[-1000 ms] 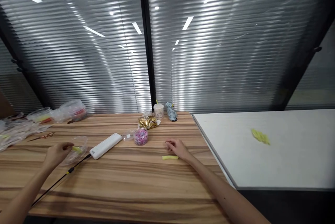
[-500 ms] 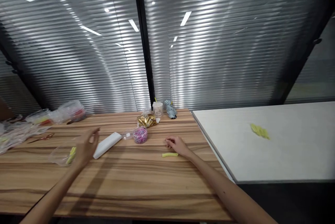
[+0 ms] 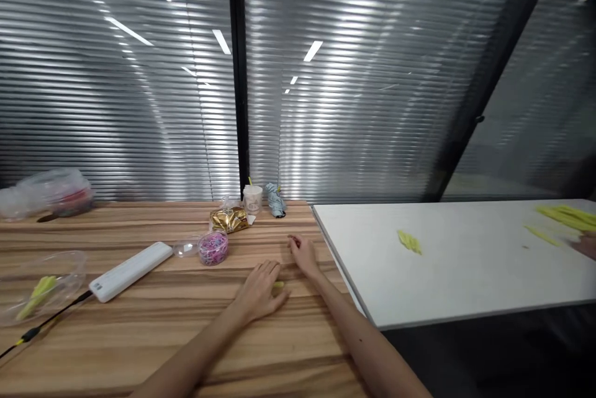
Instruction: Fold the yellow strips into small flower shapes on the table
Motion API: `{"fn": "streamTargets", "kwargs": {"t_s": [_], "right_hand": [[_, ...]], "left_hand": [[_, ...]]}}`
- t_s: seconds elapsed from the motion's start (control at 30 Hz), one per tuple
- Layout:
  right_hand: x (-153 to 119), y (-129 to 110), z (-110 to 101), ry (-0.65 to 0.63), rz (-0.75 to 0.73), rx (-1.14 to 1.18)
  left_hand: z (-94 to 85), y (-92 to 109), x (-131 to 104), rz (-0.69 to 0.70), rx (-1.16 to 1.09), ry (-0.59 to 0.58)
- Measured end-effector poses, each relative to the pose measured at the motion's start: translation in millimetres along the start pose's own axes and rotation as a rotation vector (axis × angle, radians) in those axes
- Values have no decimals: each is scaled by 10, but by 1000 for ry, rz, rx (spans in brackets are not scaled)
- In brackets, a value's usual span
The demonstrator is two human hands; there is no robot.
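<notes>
My left hand (image 3: pixel 259 293) reaches over the wooden table with its fingers stretched and the thumb apart. Between thumb and fingers shows the end of a short yellow strip (image 3: pixel 278 285); the rest is hidden, and I cannot tell whether the hand touches it. Just beyond, to the right, my right hand (image 3: pixel 303 255) has its fingertips pinched together. Anything in that pinch is too small to make out. A round clear tub (image 3: pixel 213 249) full of small pink and purple bands stands left of both hands, its clear lid (image 3: pixel 186 247) beside it.
A white power bank (image 3: pixel 130 271) with a black cable lies left. Farther left, a clear container (image 3: pixel 69 280) holds yellow strips (image 3: pixel 39 293). A gold packet (image 3: pixel 229 220), cup (image 3: pixel 252 198) and blue-grey wrapper (image 3: pixel 275 200) stand behind. Yellow pieces (image 3: pixel 410 241) and another person's hand (image 3: pixel 585 244) are right.
My left hand has moved right, from near the clear container to the yellow strip. My right hand stays pinched near the strip. The view has turned right, bringing another person's hand into sight.
</notes>
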State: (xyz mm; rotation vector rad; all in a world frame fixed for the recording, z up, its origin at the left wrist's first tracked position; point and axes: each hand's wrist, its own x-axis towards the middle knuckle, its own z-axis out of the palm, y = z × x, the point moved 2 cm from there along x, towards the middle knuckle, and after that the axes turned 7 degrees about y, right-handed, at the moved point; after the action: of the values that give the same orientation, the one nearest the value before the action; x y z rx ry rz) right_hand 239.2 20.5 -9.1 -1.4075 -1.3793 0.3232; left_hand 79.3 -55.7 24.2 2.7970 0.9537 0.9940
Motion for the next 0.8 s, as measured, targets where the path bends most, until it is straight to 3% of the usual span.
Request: {"fn": "streamTargets", "kwargs": {"t_s": [0.17, 0.33, 0.47, 0.53, 0.63, 0.7, 0.8], "right_hand": [[53, -11, -189, 141, -42, -183], [89, -10, -426, 261, -41, -464], [130, 214, -637, 372, 125, -688], [155, 364, -771, 370, 98, -827], [180, 627, -1103, 317, -155, -1014], [174, 878, -1452, 305, -263, -1113], [159, 1369, -2095, 441, -144, -1202]], "left_hand": [[-52, -75, -50, 3, -56, -79], [32, -100, -42, 3, -111, -108], [65, -147, -69, -44, -195, -150], [63, -168, -81, -72, -221, -167], [61, -184, -85, -104, -220, -179], [66, -184, -79, -119, -205, -194], [68, -164, -62, -134, -180, -218]]}}
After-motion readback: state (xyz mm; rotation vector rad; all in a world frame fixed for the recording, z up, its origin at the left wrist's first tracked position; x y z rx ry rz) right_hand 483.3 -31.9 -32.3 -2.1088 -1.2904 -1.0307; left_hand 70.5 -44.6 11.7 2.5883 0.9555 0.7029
